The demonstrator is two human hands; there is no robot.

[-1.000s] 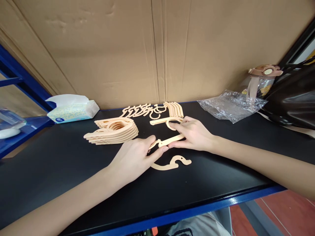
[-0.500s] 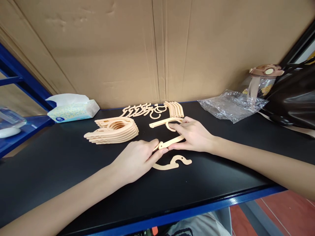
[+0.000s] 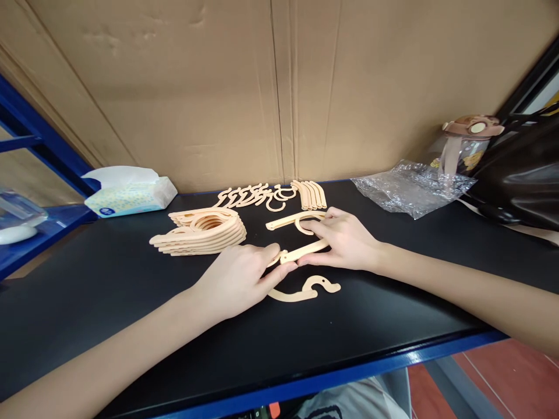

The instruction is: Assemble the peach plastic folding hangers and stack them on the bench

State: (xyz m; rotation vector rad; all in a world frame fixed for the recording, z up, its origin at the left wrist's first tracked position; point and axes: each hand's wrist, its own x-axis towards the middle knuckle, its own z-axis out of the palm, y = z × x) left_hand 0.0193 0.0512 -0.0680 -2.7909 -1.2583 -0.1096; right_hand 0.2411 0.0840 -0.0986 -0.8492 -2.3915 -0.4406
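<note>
My left hand (image 3: 242,276) pinches a small beige piece at the near end of a beige bar (image 3: 305,250). Round the other end of that bar, my right hand (image 3: 345,241) is closed, with its fingers partly hiding it. A second bar (image 3: 283,221) with a curved hook (image 3: 303,224) reaches out beyond my right fingers; whether it joins the first bar is hidden. Below my hands lies a loose curved beige piece (image 3: 323,282) on the black table, its left end behind my left thumb.
Stacked beige hanger frames (image 3: 201,235) lie left of my hands. Behind are loose hooks (image 3: 244,195) and short bars (image 3: 310,195). A tissue pack (image 3: 128,195) is at the back left; clear plastic (image 3: 406,186), a bottle (image 3: 469,145) and a black bag (image 3: 519,169) are right.
My left hand has shifted slightly left, and more of the small piece shows between its fingers and the bar. My right hand has hardly moved.
</note>
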